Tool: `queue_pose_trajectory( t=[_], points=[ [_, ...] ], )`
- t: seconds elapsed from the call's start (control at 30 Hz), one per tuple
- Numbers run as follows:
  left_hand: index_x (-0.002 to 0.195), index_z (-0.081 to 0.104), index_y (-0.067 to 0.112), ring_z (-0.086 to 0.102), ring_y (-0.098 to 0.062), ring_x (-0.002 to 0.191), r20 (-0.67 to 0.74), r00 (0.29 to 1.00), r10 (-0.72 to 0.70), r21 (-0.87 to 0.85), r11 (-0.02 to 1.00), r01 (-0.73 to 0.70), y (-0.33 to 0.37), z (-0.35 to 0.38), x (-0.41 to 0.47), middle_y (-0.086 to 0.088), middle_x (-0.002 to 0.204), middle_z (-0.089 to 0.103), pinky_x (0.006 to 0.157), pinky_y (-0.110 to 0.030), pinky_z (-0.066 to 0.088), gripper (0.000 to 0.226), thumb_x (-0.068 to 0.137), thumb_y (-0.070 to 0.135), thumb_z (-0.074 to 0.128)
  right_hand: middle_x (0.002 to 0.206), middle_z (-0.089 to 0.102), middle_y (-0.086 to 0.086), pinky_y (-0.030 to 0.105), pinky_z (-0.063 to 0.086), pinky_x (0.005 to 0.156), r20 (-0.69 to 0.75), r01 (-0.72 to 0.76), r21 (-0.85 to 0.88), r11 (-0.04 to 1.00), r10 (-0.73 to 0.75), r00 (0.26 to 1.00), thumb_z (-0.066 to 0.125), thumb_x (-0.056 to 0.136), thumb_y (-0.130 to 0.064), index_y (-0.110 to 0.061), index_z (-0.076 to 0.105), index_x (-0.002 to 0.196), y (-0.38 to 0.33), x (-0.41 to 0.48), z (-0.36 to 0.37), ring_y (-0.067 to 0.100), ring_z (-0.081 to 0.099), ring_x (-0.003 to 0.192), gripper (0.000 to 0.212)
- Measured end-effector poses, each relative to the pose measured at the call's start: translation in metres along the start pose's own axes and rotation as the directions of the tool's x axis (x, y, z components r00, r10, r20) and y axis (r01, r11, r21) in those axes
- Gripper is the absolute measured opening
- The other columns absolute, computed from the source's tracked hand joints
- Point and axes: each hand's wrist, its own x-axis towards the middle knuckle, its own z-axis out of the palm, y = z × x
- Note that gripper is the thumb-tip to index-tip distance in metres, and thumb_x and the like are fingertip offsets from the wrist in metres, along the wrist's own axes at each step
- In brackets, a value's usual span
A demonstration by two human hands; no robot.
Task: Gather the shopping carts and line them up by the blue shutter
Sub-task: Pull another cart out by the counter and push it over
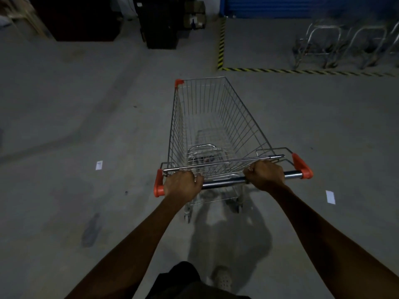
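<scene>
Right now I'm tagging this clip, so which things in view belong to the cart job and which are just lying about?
Job: cart, gripped at its handle by left hand and right hand; blue shutter; blurred metal frames near it, probably carts.
Lying about: two paper slips, dark cabinet, boxes.

Shopping cart (pixel 216 117) ahead, shutter (pixel 302 6) far right.
The shopping cart stands in front of the person, left hand (pixel 182 183) and right hand (pixel 266 174) on its handle (pixel 224 182); beyond, rightward, other carts (pixel 345 46) sit before the shutter.
</scene>
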Motion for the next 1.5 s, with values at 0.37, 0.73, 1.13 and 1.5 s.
queue_pose_trajectory(
  t=[0.37, 0.73, 1.13, 1.5],
  points=[
    [0.075, 0.062, 0.018, 0.06, -0.022, 0.075, -0.014, 1.0, -0.014, 0.016, 1.0, 0.014, -0.019, -0.017, 0.195, -0.002, 0.076, 0.057, 0.068, -0.031, 0.036, 0.054, 0.1, 0.056, 0.033, 0.094, 0.071, 0.009, 0.033, 0.045, 0.08, -0.151, 0.042, -0.005, 0.999, -0.043, 0.988, 0.05, 0.096, -0.048, -0.014, 0.071, 0.089, -0.011, 0.186, -0.029, 0.03, 0.067, 0.093, 0.04],
    [0.087, 0.071, 0.016, 0.068, -0.028, 0.088, 0.001, 0.999, 0.037, 0.021, 0.999, -0.037, -0.037, -0.043, 0.43, -0.008, 0.091, 0.07, 0.073, -0.034, 0.044, 0.054, 0.098, 0.054, 0.034, 0.094, 0.072, 0.009, 0.036, 0.049, 0.082, -0.132, 0.028, 0.014, 1.0, -0.026, 0.991, 0.049, 0.097, -0.052, -0.016, 0.073, 0.088, -0.02, 0.402, -0.08, 0.03, 0.068, 0.093, 0.044],
    [0.083, 0.069, 0.016, 0.067, -0.028, 0.088, -0.005, 0.99, 0.139, 0.049, 0.989, -0.138, -0.015, -0.063, 0.66, -0.007, 0.086, 0.068, 0.069, -0.032, 0.036, 0.053, 0.1, 0.053, 0.036, 0.106, 0.071, 0.01, 0.033, 0.047, 0.081, -0.145, -0.101, -0.047, 0.994, 0.093, 0.985, 0.042, 0.097, -0.053, -0.016, 0.072, 0.099, 0.004, 0.607, -0.122, 0.031, 0.066, 0.103, 0.047],
    [0.086, 0.071, 0.018, 0.069, -0.029, 0.093, 0.073, 0.982, 0.175, 0.078, 0.98, -0.181, 0.076, -0.079, 0.864, -0.008, 0.096, 0.072, 0.078, -0.036, 0.048, 0.057, 0.1, 0.055, 0.031, 0.104, 0.071, 0.008, 0.031, 0.044, 0.074, -0.133, -0.147, -0.034, 0.989, 0.142, 0.981, 0.04, 0.1, -0.053, -0.015, 0.069, 0.103, 0.094, 0.788, -0.18, 0.028, 0.068, 0.098, 0.048]
  ],
)
